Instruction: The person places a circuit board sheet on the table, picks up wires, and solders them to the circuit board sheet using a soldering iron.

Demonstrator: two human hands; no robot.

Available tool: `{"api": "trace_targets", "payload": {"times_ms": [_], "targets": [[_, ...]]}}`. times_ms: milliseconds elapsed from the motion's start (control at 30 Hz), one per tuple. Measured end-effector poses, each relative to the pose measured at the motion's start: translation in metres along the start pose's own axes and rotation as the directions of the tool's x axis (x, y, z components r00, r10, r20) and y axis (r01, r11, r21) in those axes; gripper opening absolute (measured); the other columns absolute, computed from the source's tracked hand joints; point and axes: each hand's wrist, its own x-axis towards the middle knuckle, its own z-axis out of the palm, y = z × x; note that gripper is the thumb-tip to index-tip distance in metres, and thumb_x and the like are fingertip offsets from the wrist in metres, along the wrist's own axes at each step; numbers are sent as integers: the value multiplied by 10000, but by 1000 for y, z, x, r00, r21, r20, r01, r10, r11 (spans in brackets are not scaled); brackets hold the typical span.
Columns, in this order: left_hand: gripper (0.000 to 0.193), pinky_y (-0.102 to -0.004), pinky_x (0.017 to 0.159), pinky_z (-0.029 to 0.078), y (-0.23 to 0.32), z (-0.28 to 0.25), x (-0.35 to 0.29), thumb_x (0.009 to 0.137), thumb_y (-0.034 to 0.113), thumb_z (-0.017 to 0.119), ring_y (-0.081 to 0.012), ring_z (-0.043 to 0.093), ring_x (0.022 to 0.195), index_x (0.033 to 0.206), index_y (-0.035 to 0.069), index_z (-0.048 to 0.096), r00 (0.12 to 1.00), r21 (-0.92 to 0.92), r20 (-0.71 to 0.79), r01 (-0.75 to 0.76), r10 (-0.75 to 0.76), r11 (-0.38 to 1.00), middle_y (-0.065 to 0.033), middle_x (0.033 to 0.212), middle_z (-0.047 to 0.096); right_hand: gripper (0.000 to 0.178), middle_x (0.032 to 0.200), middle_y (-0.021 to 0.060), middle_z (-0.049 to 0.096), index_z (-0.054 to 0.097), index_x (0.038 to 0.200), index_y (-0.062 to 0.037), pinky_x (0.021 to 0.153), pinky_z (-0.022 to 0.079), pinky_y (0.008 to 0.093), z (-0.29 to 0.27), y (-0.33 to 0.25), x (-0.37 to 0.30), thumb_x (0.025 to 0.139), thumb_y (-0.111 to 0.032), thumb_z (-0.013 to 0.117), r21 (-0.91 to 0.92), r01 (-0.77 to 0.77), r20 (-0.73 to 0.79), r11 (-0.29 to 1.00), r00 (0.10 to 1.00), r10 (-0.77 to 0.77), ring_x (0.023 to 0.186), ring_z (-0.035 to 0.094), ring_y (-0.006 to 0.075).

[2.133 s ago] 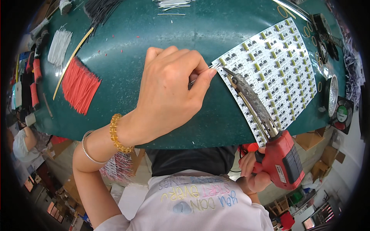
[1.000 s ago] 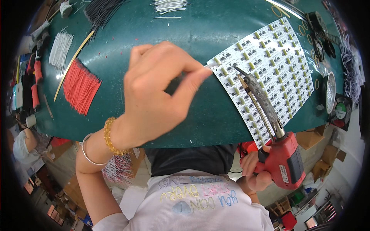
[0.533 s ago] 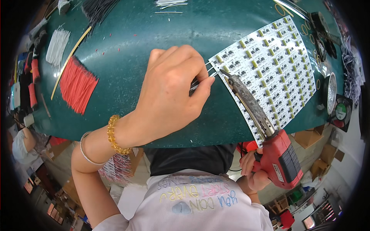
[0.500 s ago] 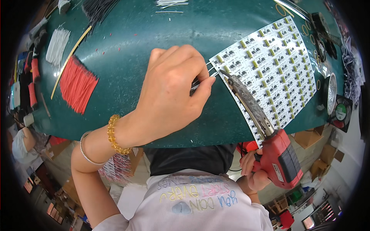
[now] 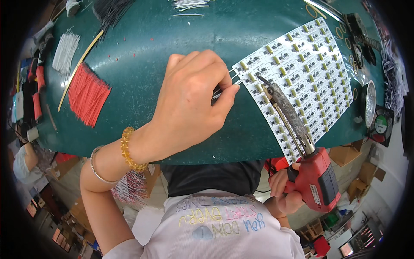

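Note:
My left hand [image 5: 189, 97] is closed in a pinch around several thin white wires [image 5: 235, 78]. Their ends poke past my fingertips to the left edge of a white circuit board [image 5: 269, 60]. Rows of small yellow and dark components cover that board, which lies slanted on the green table. My right hand [image 5: 284, 192] grips a red soldering gun [image 5: 320, 183] by its handle, below the table's near edge. The gun's long metal barrel reaches over the board, its dark tip a little right of the wire ends. Whether the tip touches the board I cannot tell.
Bundles of red wires [image 5: 88, 96], white wires [image 5: 66, 52] and black wires [image 5: 111, 12] lie on the left of the green table [image 5: 142, 82]. A yellow strip [image 5: 79, 71] runs between them. A solder spool [image 5: 356, 25] and a round metal dish [image 5: 368, 105] are at the right.
The soldering gun's tip has moved right, off the wire ends at the board's edge. My left hand has barely shifted and keeps its pinch on the wires.

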Motion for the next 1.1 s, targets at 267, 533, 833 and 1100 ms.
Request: {"api": "trace_targets", "payload": {"times_ms": [267,533,833,1100], "targets": [[103,-241,530,452,5,-21,3,732,-81,688,-140,591,594,816,-38,647,977,29,-172,-122,125,992,-78,715,633,749,451,2,436,390,1215,57,375,359,259,0,-1,8,851,-577,552,255,70,6,964,997,-74,340,421,128],[75,-185,479,425,17,-7,-5,826,4,661,-54,523,503,792,-37,609,972,-199,59,234,-227,951,-41,672,600,737,463,1,448,371,1237,43,390,375,268,-12,4,-2,864,-572,532,132,62,12,989,998,-64,354,436,127],[108,-214,426,291,17,7,-6,820,30,669,-35,372,456,751,-5,595,987,-110,-8,160,-162,981,-18,577,513,814,485,-15,448,356,1286,41,431,393,262,-22,25,-5,847,-628,504,335,127,148,934,971,-185,381,439,113],[121,-231,411,268,17,8,-6,801,37,683,-50,339,426,721,12,596,986,-58,-22,162,-163,985,-10,541,489,768,497,-12,456,397,1249,29,435,389,271,-13,18,-4,844,-612,514,331,59,83,942,992,-91,395,447,118]]}}
